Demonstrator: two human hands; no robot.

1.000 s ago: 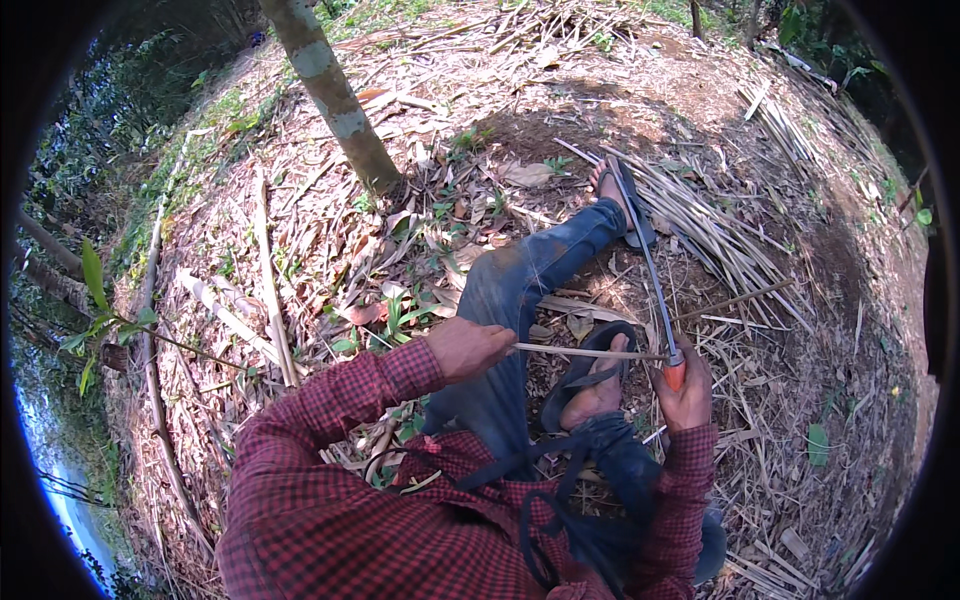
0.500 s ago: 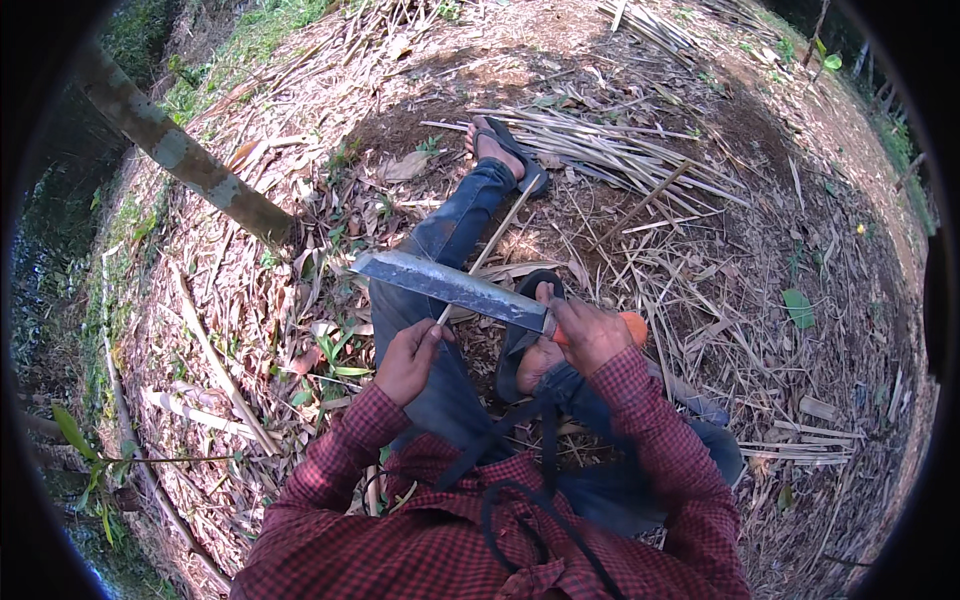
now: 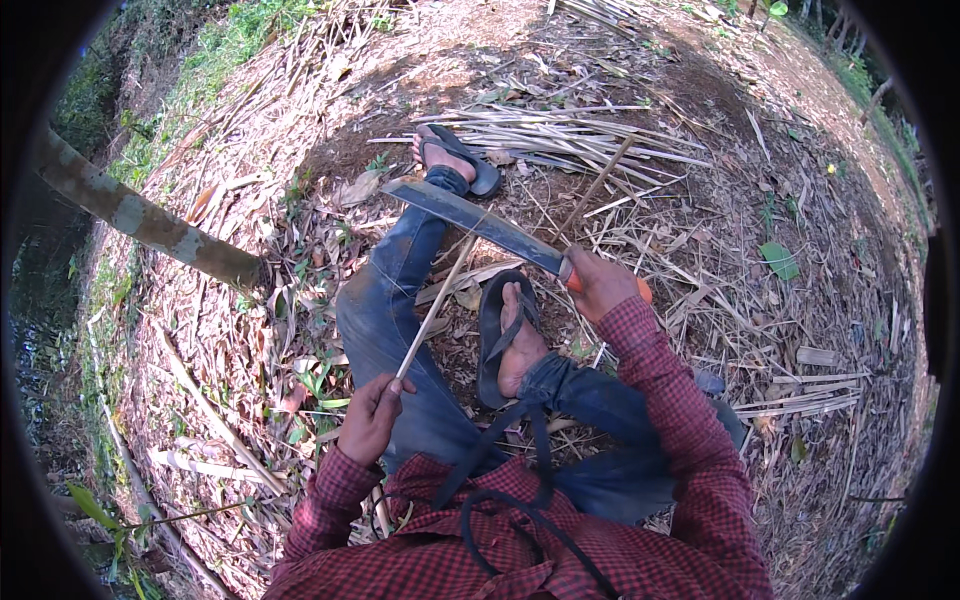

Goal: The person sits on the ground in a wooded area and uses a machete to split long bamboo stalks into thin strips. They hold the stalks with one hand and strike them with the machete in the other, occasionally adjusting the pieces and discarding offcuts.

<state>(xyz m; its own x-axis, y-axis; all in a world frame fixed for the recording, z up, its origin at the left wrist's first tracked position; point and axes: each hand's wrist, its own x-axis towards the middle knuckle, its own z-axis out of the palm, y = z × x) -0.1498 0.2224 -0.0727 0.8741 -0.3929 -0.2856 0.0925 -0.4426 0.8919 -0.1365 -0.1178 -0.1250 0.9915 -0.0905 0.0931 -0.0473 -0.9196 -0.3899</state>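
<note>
My left hand (image 3: 373, 415) is closed on the near end of a thin, pale split stick (image 3: 436, 306), which slants away up and to the right. My right hand (image 3: 597, 281) grips the orange handle (image 3: 645, 291) of a machete (image 3: 490, 228). Its long, dark blade points up and to the left, lying across the far end of the stick; whether the edge bites into it I cannot tell. Both hands are above my bent legs in blue jeans (image 3: 385, 325), and the blade passes over my left shin.
A pile of split sticks (image 3: 570, 135) lies beyond my sandalled left foot (image 3: 447, 158). My right foot (image 3: 520, 350) is tucked in nearer. A slim tree trunk (image 3: 150, 220) rises at the left. Dry leaves, shavings and a green leaf (image 3: 779, 261) cover the ground.
My left hand has drawn down and left with the stick, showing more of its length. The machete has shifted outward along the stick, its blade now turned more edge-down. The head view has shifted slightly.
</note>
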